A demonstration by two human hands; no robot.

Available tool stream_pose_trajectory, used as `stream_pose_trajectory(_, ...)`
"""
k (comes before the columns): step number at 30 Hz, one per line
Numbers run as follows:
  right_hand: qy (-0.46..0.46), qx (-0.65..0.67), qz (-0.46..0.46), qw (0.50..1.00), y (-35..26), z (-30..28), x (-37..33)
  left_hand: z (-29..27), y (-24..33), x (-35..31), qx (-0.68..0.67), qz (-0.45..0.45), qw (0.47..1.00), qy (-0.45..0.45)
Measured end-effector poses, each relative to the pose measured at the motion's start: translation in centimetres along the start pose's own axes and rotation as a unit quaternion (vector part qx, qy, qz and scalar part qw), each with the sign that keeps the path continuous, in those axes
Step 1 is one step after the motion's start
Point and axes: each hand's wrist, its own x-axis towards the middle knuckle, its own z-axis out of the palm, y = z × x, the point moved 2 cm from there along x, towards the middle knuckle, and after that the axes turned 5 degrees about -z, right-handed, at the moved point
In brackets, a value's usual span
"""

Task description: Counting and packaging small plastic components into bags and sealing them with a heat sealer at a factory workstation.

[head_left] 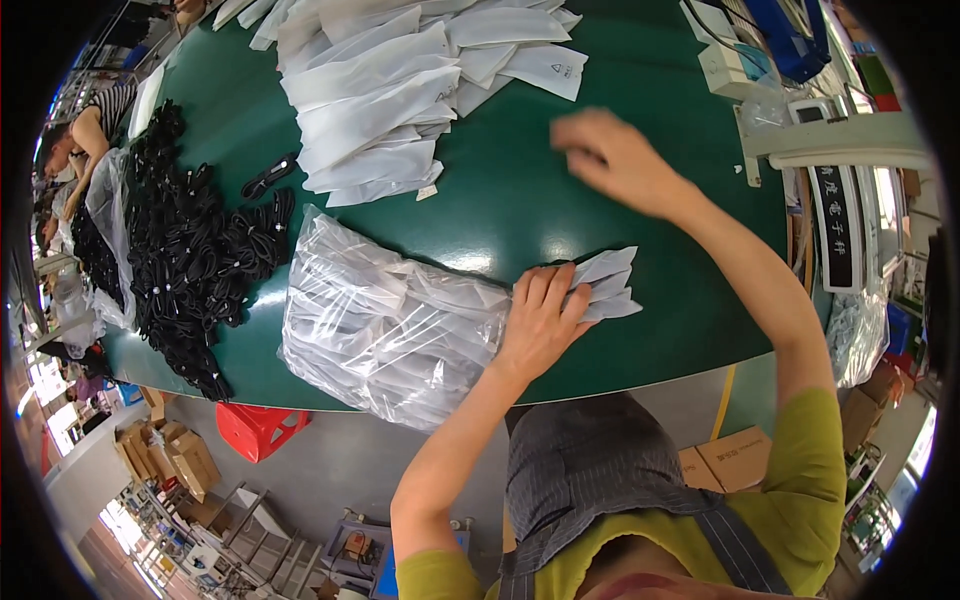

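Note:
A large clear plastic bag (385, 315) packed with flat white pouches lies near the front edge of the green table. My left hand (545, 315) is at the bag's right end, its fingers closed over several white pouches (608, 283) that stick out there. Raised over the table to the right, my right hand (615, 160) is smeared by motion. I see nothing in it, but its finger state is unclear. Beyond the bag, a heap of loose white pouches (370, 110) spreads toward the far edge.
Coiled black cables (190, 245) are piled on the left, with one separate cable bundle (268, 177) beside them. A metal arm (840, 142) juts in from the right. Below the table edge stand a red stool (258, 430) and cartons (728, 460). Another person works at far left.

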Motion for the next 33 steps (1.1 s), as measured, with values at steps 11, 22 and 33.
stream_pose_trajectory(11, -0.250, 0.070, 0.067, 0.963, -4.1, -2.5, -6.5, -0.8, -0.1, 2.6, 0.044, -0.025, 0.999, 0.001)
stream_pose_trajectory(22, 0.007, -0.253, -0.037, 0.967, 1.5, 0.2, 3.3, 0.9, 2.9, 0.0, -0.039, -0.028, 0.999, -0.015)
stream_pose_trajectory(33, 0.127, -0.034, 0.100, 0.986, -2.5, -1.9, -2.6, -0.1, 3.6, -3.1, -0.002, -0.028, 0.998, -0.054)
